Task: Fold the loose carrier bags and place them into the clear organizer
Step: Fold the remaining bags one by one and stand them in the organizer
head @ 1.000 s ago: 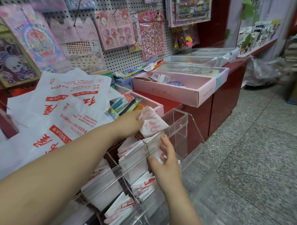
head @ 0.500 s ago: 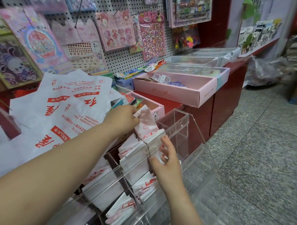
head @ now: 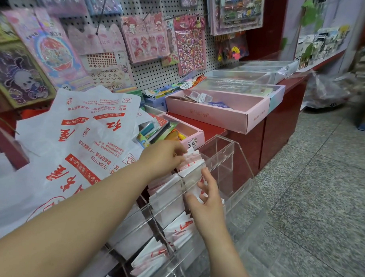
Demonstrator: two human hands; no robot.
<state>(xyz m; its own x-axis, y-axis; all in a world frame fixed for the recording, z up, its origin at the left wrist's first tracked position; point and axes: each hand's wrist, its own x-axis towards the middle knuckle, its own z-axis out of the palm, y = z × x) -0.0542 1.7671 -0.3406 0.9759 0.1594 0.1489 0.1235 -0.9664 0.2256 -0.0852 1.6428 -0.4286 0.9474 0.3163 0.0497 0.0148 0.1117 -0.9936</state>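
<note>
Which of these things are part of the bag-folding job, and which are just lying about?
Job: folded bag pinched by the left hand; right hand at the clear organizer; slotted bags inside it; loose carrier bags piled behind.
Lying about: pink box; small stationery tray; hanging sticker sheets.

Pegboard: hung with sticker packs.
Counter: red, bears a long pink box and clear trays.
Small box: pink, holds stationery.
Floor: grey speckled tiles.
</note>
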